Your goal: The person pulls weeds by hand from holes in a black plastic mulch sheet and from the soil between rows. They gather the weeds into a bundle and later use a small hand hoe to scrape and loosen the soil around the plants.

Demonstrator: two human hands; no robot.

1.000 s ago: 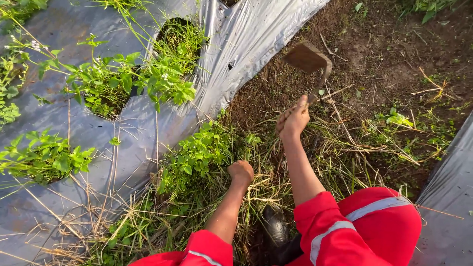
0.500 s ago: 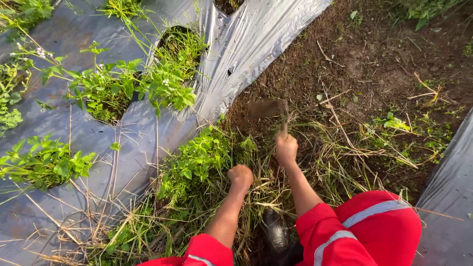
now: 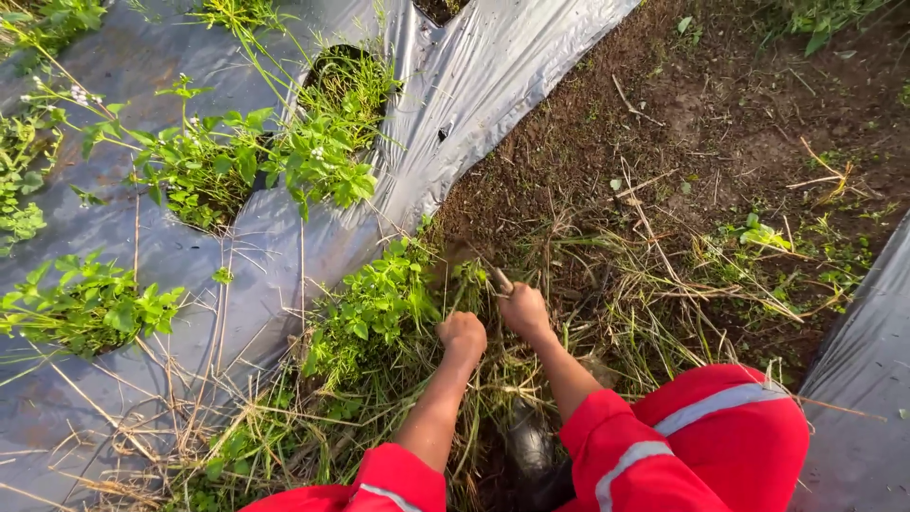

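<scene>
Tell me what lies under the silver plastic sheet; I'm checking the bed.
Green weeds poke up through holes in the silver plastic sheet, and bare soil shows beside its edge. Whatever lies beneath the rest is covered.

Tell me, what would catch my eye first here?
Bright red sleeves at the bottom, with both fists pushed into the weeds at centre: the left hand clenched on grass, the right hand gripping a tool handle. Shiny grey plastic sheeting covers the upper left, plants poking through its holes.
</scene>
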